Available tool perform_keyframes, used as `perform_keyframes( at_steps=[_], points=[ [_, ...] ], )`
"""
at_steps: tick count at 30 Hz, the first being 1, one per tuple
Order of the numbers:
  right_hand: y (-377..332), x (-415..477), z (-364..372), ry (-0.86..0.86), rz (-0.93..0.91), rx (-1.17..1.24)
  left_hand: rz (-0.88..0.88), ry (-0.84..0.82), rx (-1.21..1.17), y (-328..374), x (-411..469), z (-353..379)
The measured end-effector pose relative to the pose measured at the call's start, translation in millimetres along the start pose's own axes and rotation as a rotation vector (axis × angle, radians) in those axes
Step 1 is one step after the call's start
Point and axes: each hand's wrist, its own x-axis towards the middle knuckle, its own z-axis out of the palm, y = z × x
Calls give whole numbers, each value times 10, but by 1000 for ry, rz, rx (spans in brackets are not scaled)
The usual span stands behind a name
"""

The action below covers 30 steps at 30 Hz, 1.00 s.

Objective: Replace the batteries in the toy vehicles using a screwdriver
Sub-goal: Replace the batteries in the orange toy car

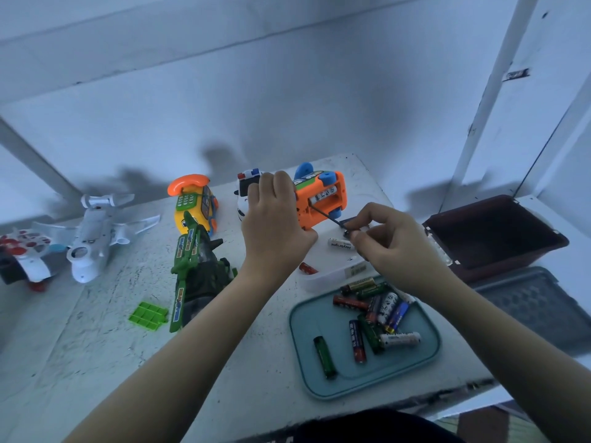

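Down front, the teal tray (307, 330) holds a loose heap of batteries (380, 311), mixed colours, bunched toward its far right corner, with one green battery (325, 356) lying apart near the front. Just behind it sits a shallow white dish (323, 278); a red battery (307, 268) shows at its far edge, though I cannot tell if it lies inside. Off to the right is a dark maroon bin (486, 231), next to a grey-blue ribbed lid (537, 302).

Now the action: the left hand (275, 225) grips the orange toy vehicle (323, 199), tipped up on the table with its underside facing us and cells visible in its open battery bay. The right hand (396, 247) pinches the handle end of the screwdriver (329, 217), whose thin dark shaft reaches up to the bay. A white battery (340, 243) lies on the table between the hands.

The white table (96, 346) is scuffed and marked. Spread across it are a police car (244, 199), a yellow phone toy (195, 206), a green helicopter (195, 266), a loose green cover (149, 315) and a white plane (96, 231). Behind them stands a pale wall with white framing.
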Motion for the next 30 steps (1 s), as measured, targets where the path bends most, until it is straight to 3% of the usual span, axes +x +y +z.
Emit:
perform_keyframes(
  at_steps=[6,14,16,20,30],
  points=[
    [-27,-114,220,21,-21,-128,11,75,143,93,2,80],
    [116,-165,276,109,131,-89,84,123,161,3,-9,143],
    [139,-172,208,59,135,-70,93,104,156,-9,2,119],
    [78,-209,156,-15,45,-40,51,59,36,24,8,91],
    [-39,-146,172,21,-80,-136,-23,18,-92,56,-9,28]
  ],
)
